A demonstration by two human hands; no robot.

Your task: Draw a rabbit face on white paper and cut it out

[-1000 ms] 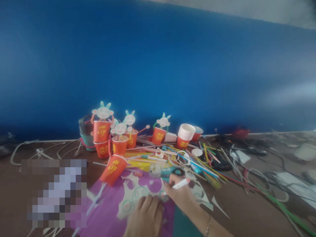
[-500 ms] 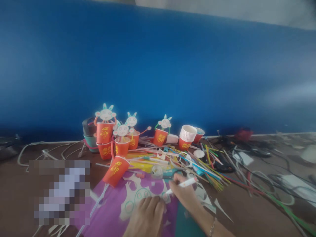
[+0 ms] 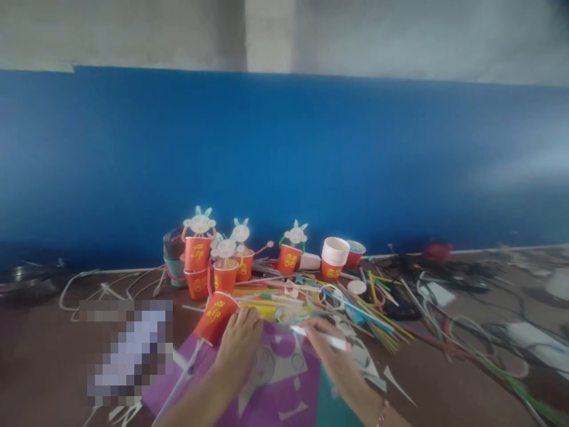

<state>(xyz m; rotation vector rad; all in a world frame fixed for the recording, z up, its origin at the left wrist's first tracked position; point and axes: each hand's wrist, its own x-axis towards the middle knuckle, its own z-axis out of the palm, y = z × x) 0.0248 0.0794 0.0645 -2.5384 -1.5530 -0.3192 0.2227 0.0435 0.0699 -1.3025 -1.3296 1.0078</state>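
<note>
My right hand (image 3: 323,339) is closed around a white marker (image 3: 334,341) with a pinkish-red end. The marker's other end points left, toward my left hand (image 3: 242,332). That hand has its fingers bent down and together at the upper edge of the purple sheet (image 3: 262,409), beside a tilted red paper cup (image 3: 216,317). Whatever its fingertips hold is hidden. Between my forearms a white paper piece (image 3: 284,369) lies on the sheet, with a round face and a small circle drawn in green and pink outline.
Behind stand several red cups with rabbit-faced paper figures (image 3: 296,235) and a cup stack (image 3: 334,255). Coloured sticks (image 3: 368,317) and a tape roll (image 3: 283,314) lie in front. Cables (image 3: 484,356) spread at right; a blurred-out object (image 3: 133,350) is at left.
My left hand has moved up and left, off the white paper, to where a small pinkish-red piece lay. The marker has left the paper and tilts the other way. The paper has turned.
</note>
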